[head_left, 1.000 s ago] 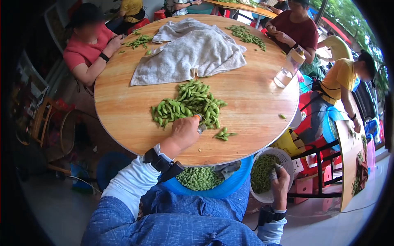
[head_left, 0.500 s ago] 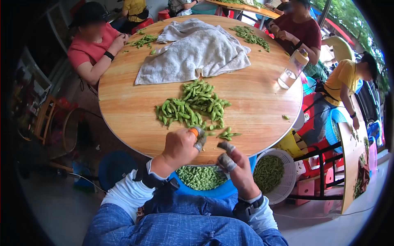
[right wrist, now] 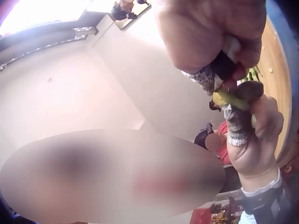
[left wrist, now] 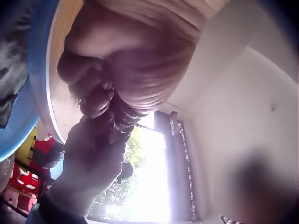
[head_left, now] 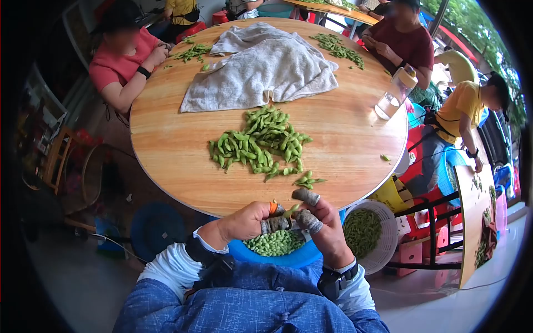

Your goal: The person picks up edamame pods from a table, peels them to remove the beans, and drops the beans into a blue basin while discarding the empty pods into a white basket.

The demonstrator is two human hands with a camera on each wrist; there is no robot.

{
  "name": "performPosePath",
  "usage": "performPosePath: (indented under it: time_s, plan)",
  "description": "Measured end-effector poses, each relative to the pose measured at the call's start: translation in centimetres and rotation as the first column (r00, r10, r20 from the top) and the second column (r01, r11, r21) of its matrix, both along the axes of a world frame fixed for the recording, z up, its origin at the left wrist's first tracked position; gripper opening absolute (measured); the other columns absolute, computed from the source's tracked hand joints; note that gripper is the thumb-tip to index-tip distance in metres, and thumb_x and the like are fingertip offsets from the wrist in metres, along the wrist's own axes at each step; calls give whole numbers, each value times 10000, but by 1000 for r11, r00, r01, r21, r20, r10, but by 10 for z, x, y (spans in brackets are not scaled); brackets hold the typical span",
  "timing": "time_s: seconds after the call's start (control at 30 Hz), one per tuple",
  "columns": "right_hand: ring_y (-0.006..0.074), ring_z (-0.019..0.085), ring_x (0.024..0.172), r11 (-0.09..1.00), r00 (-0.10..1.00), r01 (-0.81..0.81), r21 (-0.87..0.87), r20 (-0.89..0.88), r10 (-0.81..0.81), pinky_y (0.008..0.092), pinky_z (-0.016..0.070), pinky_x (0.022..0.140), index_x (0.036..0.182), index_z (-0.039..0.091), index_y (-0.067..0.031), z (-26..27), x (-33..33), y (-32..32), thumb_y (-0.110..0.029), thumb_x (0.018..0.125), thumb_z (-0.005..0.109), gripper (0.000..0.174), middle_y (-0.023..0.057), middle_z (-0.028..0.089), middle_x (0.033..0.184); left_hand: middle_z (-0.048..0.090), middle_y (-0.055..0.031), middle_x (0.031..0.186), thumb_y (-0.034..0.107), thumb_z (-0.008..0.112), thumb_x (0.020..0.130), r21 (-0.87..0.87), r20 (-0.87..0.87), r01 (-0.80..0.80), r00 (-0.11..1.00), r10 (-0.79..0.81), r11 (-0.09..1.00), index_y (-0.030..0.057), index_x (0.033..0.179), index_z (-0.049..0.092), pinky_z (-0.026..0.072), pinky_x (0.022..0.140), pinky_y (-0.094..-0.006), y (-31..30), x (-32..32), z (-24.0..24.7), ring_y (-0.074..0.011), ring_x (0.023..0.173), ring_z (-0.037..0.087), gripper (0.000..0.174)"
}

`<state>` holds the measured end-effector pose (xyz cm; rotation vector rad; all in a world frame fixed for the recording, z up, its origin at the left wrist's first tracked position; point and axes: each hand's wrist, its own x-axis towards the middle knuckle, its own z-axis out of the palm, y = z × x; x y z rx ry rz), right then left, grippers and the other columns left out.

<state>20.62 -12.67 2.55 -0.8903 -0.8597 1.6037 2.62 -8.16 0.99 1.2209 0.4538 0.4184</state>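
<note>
Both my hands meet just off the near edge of the round wooden table [head_left: 183,166], above a blue basin [head_left: 300,256] of shelled beans. My left hand [head_left: 276,217], with cloth finger covers and an orange tip, pinches a green edamame pod [head_left: 291,210]. My right hand [head_left: 305,213], also in finger covers, pinches the same pod from the other side. The right wrist view shows the pod [right wrist: 228,99] squeezed between wrapped fingertips [right wrist: 236,123]. In the left wrist view only the curled left hand [left wrist: 107,100] and the right hand [left wrist: 88,158] show from below. A pile of pods [head_left: 258,144] lies mid-table.
A few loose pods [head_left: 307,180] lie near the table edge. A white basket [head_left: 383,252] of pods stands at my right. A grey towel [head_left: 261,66] and a clear bottle [head_left: 393,91] are farther back. Other people sit round the table.
My left hand drew back from the pile to the table's near edge with a pod. My right hand rose from the white basket and took hold of the pod.
</note>
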Motion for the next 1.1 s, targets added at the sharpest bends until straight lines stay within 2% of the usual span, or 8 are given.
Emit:
performPosePath:
  time_s: [0.3, 0.43, 0.6, 0.7, 0.8, 0.9, 1.0, 1.1]
  plan:
    - [79, 522, 746, 931, 977, -39, -363, -211, -42, 215, 428, 668, 1010, 545, -14, -17, -8, -19, -117, 821, 520, 217, 10, 575, 883, 538, -11, 649, 183, 588, 788, 450, -66, -251, 948, 313, 857, -8, 801, 552, 396, 554, -227, -20, 15, 9, -59, 620, 460, 195]
    - [108, 534, 759, 991, 980, 123, -51, -148, -130, 211, 423, 639, 1035, 525, -3, -7, 2, -16, -134, 808, 535, 262, 35, 581, 902, 545, -95, 642, 186, 593, 771, 594, -246, -156, 899, 363, 789, -5, 808, 554, 407, 546, -260, -23, 10, 23, -139, 582, 510, 198]
    - [103, 544, 799, 987, 984, -3, -162, -176, -26, 238, 437, 722, 1008, 560, -23, -9, -2, -24, -140, 829, 520, 218, 25, 586, 919, 567, -130, 673, 183, 584, 764, 730, -135, -206, 891, 433, 652, -3, 845, 562, 424, 563, -286, -25, 15, 21, -223, 596, 559, 204]
    - [114, 546, 832, 979, 990, -14, -202, -142, -15, 255, 441, 747, 1035, 538, -16, -10, -3, -27, -139, 830, 519, 240, 31, 579, 934, 574, -131, 690, 188, 578, 770, 727, -182, -175, 884, 431, 664, -5, 864, 563, 427, 572, -281, -26, 14, 20, -206, 619, 573, 215]
    - [138, 542, 848, 995, 993, 98, -27, -63, -100, 261, 445, 728, 1072, 503, -16, -9, -8, -25, -143, 805, 545, 298, 54, 560, 977, 587, -155, 775, 115, 577, 730, 596, -340, -71, 880, 331, 800, 37, 1005, 528, 447, 608, -322, -25, 11, 24, -310, 700, 572, 290]
    - [105, 533, 820, 990, 989, 137, 23, -51, -135, 239, 433, 735, 1092, 481, -3, -9, -14, -23, -134, 836, 509, 289, 38, 554, 967, 589, -116, 712, 160, 588, 771, 562, -104, -258, 921, 376, 786, -10, 885, 562, 428, 576, -271, -29, 18, 25, -156, 645, 570, 206]
    - [75, 505, 745, 992, 989, -76, -102, -133, 62, 210, 412, 683, 1077, 494, 3, -11, -9, -26, -139, 836, 510, 280, 29, 557, 960, 586, -103, 700, 143, 590, 771, 590, -24, -323, 909, 415, 740, -14, 868, 562, 427, 570, -269, -30, 21, 16, -142, 630, 558, 187]
    - [56, 472, 691, 988, 990, -115, -99, 70, 122, 194, 391, 641, 1063, 504, 7, -25, 3, -31, -158, 837, 511, 279, 13, 556, 945, 583, -111, 694, 157, 597, 760, 555, -111, -250, 923, 368, 793, -9, 855, 566, 429, 558, -281, -31, 17, 27, -191, 614, 567, 194]
